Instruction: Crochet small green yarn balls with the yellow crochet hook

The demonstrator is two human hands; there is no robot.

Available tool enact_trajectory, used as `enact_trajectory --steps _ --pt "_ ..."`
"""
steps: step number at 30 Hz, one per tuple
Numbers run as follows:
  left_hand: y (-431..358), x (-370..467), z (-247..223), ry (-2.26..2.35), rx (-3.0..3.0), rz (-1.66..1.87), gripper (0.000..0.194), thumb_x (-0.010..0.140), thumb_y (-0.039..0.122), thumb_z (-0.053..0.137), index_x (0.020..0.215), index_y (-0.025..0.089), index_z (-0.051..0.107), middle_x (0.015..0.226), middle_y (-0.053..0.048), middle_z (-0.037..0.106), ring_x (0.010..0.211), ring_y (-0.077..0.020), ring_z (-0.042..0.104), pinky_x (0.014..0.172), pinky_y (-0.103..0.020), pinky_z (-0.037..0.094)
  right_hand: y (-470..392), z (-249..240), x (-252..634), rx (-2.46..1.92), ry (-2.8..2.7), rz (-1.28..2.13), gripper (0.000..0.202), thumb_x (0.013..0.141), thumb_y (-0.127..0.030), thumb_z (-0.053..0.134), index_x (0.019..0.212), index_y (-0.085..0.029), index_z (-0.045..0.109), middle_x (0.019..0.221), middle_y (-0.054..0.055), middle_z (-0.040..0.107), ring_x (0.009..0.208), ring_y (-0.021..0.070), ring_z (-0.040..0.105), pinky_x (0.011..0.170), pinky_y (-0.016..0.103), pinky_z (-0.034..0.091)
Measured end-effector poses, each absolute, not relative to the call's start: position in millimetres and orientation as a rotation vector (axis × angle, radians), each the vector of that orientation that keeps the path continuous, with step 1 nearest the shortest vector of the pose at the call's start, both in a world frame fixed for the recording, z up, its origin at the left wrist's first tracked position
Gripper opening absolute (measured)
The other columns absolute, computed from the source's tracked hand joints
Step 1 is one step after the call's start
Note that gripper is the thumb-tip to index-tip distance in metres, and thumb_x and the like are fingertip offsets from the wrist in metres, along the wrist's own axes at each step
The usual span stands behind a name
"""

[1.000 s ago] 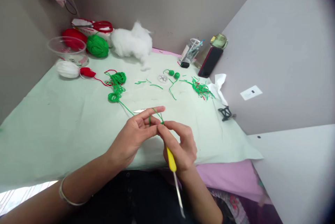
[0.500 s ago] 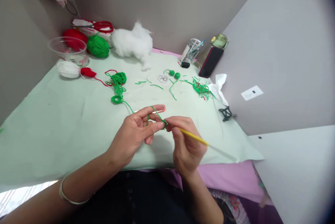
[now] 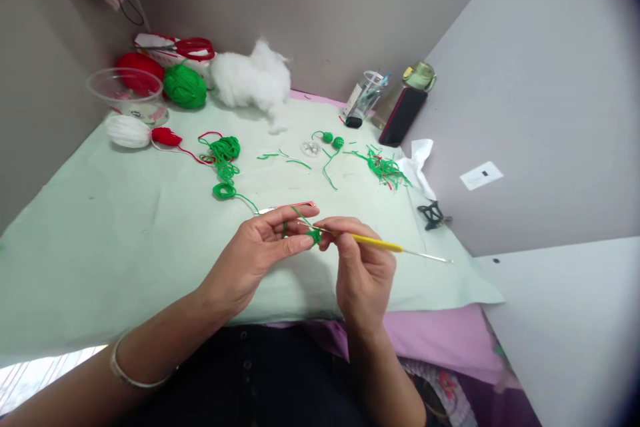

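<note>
My left hand [image 3: 267,240] pinches a small green crochet piece [image 3: 314,236] between thumb and fingers. Green yarn loops over its raised index finger and trails back to a small coil of green yarn [image 3: 223,191] on the table. In my right hand [image 3: 365,267] is a crochet hook [image 3: 380,242] with a yellow handle and thin metal ends. The hook's near tip meets the green piece, partly hidden by fingers; its other end points right. Behind my left index finger lies a slim orange-and-silver tool [image 3: 300,204], mostly covered.
At the back left are a clear plastic tub [image 3: 127,90], a green yarn ball [image 3: 185,86], red scissors [image 3: 195,48] and white stuffing [image 3: 253,77]. Two green crocheted balls [image 3: 333,140] lie mid-table. Yarn scraps [image 3: 385,167], a phone [image 3: 403,116] and a black stand [image 3: 433,215] are rightward.
The hook has swung from a downward slant to nearly level, its free end rising. My right hand has turned slightly with it. The left hand keeps its pinch on the green piece.
</note>
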State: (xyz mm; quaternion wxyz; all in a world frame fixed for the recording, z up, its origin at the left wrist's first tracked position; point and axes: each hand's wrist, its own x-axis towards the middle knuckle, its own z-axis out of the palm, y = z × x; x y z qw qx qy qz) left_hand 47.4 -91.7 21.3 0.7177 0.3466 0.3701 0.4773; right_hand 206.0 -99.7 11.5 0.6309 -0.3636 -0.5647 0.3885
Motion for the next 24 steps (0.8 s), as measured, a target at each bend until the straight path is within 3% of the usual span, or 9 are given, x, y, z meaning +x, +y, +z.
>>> enact_trajectory --steps 5,10,18,21,24 --pt "-91.7 44.1 22.6 0.811 0.794 1.026 0.039 0.083 0.024 0.084 0.122 0.026 0.080 0.093 0.000 0.068 0.086 -0.0123 0.062 0.087 -0.026 0.049 -97.7 11.3 210.2 -0.777 -1.113 1.101 0.019 0.104 -0.030 0.059 0.100 -0.025 0.077 0.094 0.002 0.080 0.071 0.0119 0.070 0.068 0.028 0.058" --pt "-92.1 41.6 23.6 0.804 0.835 1.031 0.035 0.085 0.024 0.082 0.120 0.028 0.081 0.087 0.002 0.064 0.085 -0.0119 0.060 0.086 -0.026 0.047 -101.2 15.4 213.4 -0.772 -1.179 1.078 0.022 0.107 -0.028 0.053 0.102 -0.025 0.074 0.096 0.002 0.081 0.073 0.0127 0.074 0.070 0.029 0.060" --pt "-95.9 45.1 24.4 0.917 0.928 1.123 0.034 0.085 0.027 0.084 0.118 0.030 0.079 0.084 0.002 0.066 0.086 -0.0128 0.060 0.086 -0.025 0.047 -110.3 10.8 212.9 -0.831 -1.701 0.379 0.031 0.103 -0.011 0.049 0.121 -0.024 0.070 0.102 0.007 0.078 0.090 0.0191 0.075 0.075 0.035 0.063" --pt "-97.6 49.4 26.7 0.909 0.854 1.106 0.044 0.082 0.025 0.086 0.125 0.026 0.077 0.082 0.002 0.066 0.072 -0.0104 0.055 0.072 -0.023 0.047 -110.0 2.2 209.7 -0.865 -1.824 0.053 0.034 0.098 -0.008 0.059 0.125 -0.024 0.071 0.105 0.010 0.076 0.097 0.0215 0.073 0.076 0.036 0.063" --pt "-96.8 50.4 27.7 0.781 0.647 1.010 0.045 0.082 0.027 0.085 0.125 0.021 0.076 0.072 0.004 0.059 0.051 -0.0046 0.034 0.053 -0.022 0.039 -109.1 -0.3 208.4 -0.905 -1.787 -0.014 0.035 0.095 -0.007 0.063 0.124 -0.025 0.073 0.108 0.010 0.074 0.098 0.0210 0.072 0.077 0.035 0.062"
